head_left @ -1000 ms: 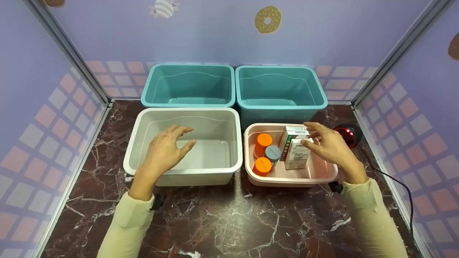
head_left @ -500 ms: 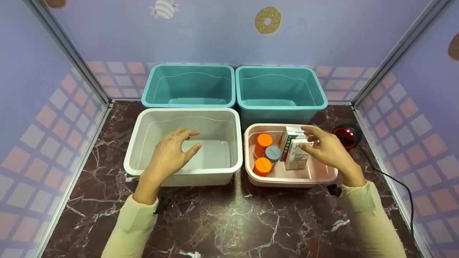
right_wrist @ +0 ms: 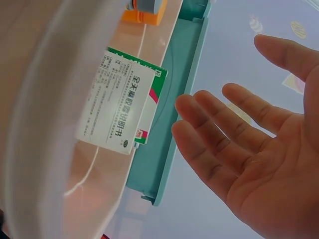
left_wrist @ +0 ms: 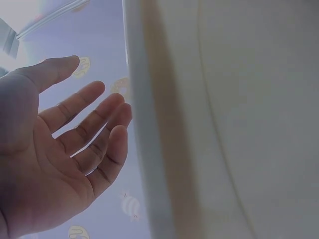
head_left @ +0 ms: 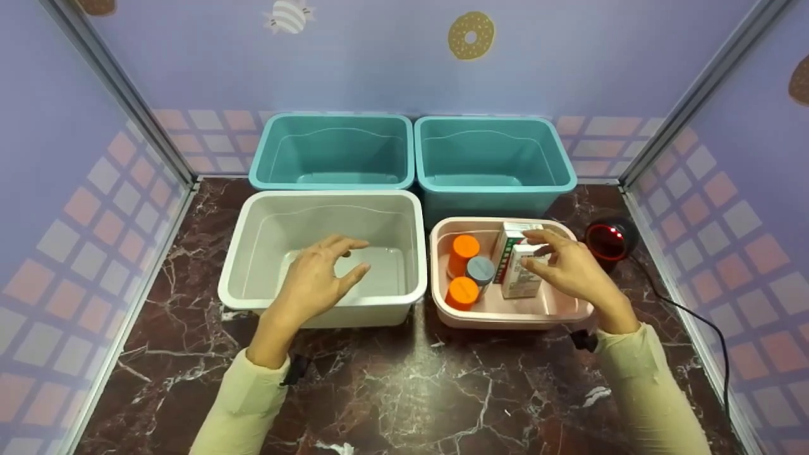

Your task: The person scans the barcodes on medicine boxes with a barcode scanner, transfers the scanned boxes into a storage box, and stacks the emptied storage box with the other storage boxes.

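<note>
My left hand [head_left: 319,275] hovers over the front of the white bin [head_left: 414,253], fingers relaxed and holding nothing; its bare palm [left_wrist: 55,164] shows in the left wrist view. Over the right part of the pink bin [head_left: 537,322] is my right hand [head_left: 572,265], fingers loosely bent, also with nothing in it. Nearest to it stands a small white medicine box [head_left: 521,278] with printed text, partly behind the fingertips in the head view. Behind that is a white and green medicine box [head_left: 509,243]. Two orange-capped bottles [head_left: 464,246] and one grey-capped bottle [head_left: 480,270] stand at the bin's left.
Two teal bins, the left one [head_left: 332,186] and the right one [head_left: 499,189], stand along the back wall. A black device with red lights [head_left: 610,240] sits right of the pink bin, its cable [head_left: 689,308] running down the right side. The tabletop [head_left: 404,392] is dark marble.
My left hand has moved right and slightly toward me over the white bin. The right hand has shifted a little left and lower, closer to the small white box. Bins and contents stayed put.
</note>
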`<action>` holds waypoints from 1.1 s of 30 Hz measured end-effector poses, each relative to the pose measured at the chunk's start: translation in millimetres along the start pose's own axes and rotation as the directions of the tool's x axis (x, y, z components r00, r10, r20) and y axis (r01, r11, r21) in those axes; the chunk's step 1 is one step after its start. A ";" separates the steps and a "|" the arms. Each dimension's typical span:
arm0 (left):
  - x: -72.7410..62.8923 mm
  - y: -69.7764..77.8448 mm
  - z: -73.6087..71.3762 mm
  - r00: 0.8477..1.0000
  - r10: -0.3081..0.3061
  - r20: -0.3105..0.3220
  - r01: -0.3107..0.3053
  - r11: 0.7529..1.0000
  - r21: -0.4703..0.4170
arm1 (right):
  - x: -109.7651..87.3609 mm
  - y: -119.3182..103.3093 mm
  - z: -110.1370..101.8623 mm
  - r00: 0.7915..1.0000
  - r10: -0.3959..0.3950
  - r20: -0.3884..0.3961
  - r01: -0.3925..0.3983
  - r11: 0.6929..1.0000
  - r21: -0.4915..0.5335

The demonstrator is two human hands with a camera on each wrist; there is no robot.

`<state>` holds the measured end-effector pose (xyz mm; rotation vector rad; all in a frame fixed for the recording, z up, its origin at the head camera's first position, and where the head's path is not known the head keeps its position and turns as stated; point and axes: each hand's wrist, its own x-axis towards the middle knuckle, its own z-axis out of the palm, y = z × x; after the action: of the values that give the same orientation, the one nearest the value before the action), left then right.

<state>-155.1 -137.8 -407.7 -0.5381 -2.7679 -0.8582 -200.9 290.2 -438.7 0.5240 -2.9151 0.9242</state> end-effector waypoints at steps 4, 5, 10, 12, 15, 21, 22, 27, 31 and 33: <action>-0.8 0.9 4.6 1.000 0.003 0.002 -0.003 1.000 -0.009 | -0.1 0.7 2.7 1.000 0.010 0.003 -0.010 1.000 0.008; -1.2 1.1 5.6 1.000 0.003 0.003 -0.003 1.000 -0.010 | 0.1 1.1 3.2 1.000 0.013 0.005 -0.013 1.000 0.012; -3.0 3.4 9.5 1.000 0.004 0.006 -0.004 1.000 -0.016 | 0.7 0.6 5.8 1.000 0.023 0.022 -0.024 0.998 0.051; -3.3 4.8 11.1 1.000 0.007 0.005 -0.007 1.000 -0.023 | 0.5 -0.1 6.7 0.999 0.027 0.028 -0.029 0.998 0.063; -3.4 6.6 13.9 1.000 0.014 0.007 -0.014 0.999 -0.034 | -0.3 -0.9 8.2 0.999 0.032 0.033 -0.034 0.997 0.067; -3.7 9.9 18.8 0.999 0.032 -0.006 -0.033 0.998 -0.057 | -1.7 -3.0 10.8 0.998 0.049 0.041 -0.053 0.994 0.098; -4.1 10.4 19.3 0.999 0.036 -0.010 -0.037 0.997 -0.062 | -1.9 -3.2 11.4 0.998 0.053 0.042 -0.057 0.993 0.106; -7.1 12.9 20.8 0.998 0.056 -0.028 -0.058 0.995 -0.081 | -3.1 -3.9 13.8 0.997 0.064 0.049 -0.071 0.988 0.137; -7.9 15.5 22.6 0.996 0.072 -0.044 -0.076 0.993 -0.088 | -3.2 -3.3 16.6 0.997 0.061 0.048 -0.069 0.983 0.168; -8.0 16.8 24.0 0.996 0.079 -0.049 -0.083 0.993 -0.089 | -3.1 -2.8 18.3 0.997 0.058 0.045 -0.065 0.982 0.180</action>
<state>-142.9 -113.3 -421.0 -0.6341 -2.6573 -0.9686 -195.9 278.7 -452.7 0.4674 -2.9139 1.2095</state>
